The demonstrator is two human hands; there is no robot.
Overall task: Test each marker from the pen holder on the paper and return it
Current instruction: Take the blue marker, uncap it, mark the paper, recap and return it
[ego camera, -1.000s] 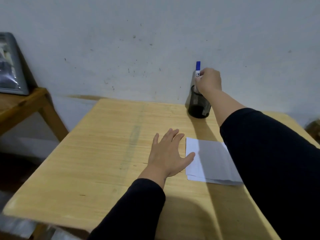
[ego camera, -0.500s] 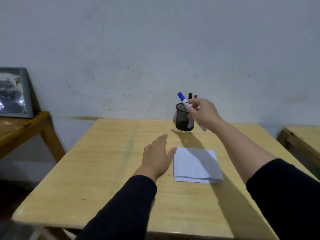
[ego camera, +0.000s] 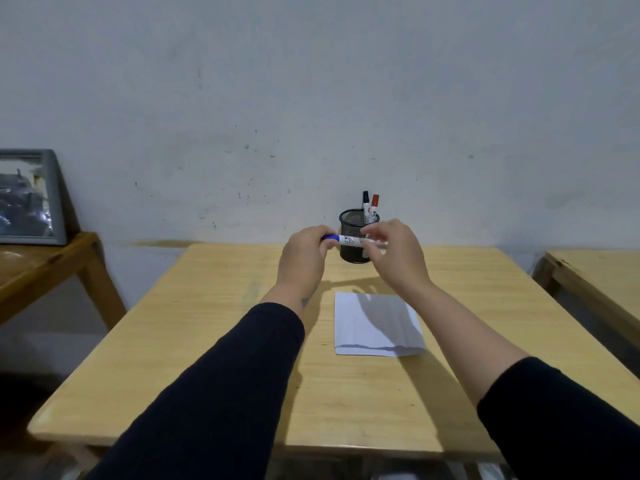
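Fingers [ego camera: 320, 237] of the left hand [ego camera: 304, 258] curl tight around the blue cap end of a white marker with a blue cap [ego camera: 348, 240]. Fingers of the right hand [ego camera: 394, 254] pinch the other end of the same marker. The marker lies flat between the two hands, up in the air over the far part of the light wooden table [ego camera: 207, 341]. Both arms wear dark sleeves.

Right behind the hands stands a round black mesh pen holder [ego camera: 351, 226], near the back edge of the table by the pale wall [ego camera: 311, 98]. The hands and the marker hide part of its front. Two more markers stand up in it, a black-capped marker [ego camera: 365, 199] and a red-capped marker [ego camera: 374, 202], side by side.

A folded white sheet of paper [ego camera: 375, 323] lies flat on the table, nearer than the hands, with their shadow on it. Nothing touches the paper.

A grey framed picture [ego camera: 31, 199] leans on the wall on a wooden side table [ego camera: 41, 265] to the left. Another wooden table [ego camera: 595, 275] shows at the right edge.
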